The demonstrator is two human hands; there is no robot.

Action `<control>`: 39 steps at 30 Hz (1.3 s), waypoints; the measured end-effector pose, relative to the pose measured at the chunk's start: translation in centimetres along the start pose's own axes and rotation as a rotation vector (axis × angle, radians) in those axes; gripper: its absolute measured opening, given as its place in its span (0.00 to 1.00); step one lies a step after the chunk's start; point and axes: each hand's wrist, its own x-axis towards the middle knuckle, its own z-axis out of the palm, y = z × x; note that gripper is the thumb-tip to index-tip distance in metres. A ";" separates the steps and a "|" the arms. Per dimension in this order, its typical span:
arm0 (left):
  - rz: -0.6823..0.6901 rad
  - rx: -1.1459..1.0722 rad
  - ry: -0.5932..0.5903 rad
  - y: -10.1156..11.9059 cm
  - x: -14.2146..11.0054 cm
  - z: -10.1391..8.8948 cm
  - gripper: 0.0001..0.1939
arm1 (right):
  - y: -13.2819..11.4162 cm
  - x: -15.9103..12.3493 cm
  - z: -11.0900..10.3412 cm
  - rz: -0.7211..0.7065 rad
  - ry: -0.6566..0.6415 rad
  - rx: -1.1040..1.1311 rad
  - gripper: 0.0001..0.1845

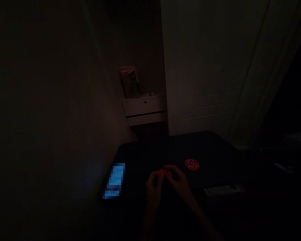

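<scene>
The scene is very dark. My left hand [153, 187] and my right hand [178, 180] meet over the near part of a dark table [150, 154]. Between their fingertips is a small bright red-orange object [165, 172]; its shape is mostly covered by the fingers, so I cannot make out its kind. Both hands are closed on it, thumbs towards each other. Beyond my right hand, a round red-orange piece [192, 164] with a rim and several bright spots inside lies flat on the table.
A lit, blurred-out screen [114, 180] lies at the table's left edge. A pale flat packet [224, 190] is at the near right. Behind stands a drawer unit [145, 107] bearing a bag [127, 75] and a green bottle [134, 87], beside a pale panelled door [203, 67].
</scene>
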 end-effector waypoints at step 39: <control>0.070 0.099 0.038 -0.2 -0.3 0.2 0.20 | 0.7 0.2 0.1 -0.161 -0.067 -0.083 0.12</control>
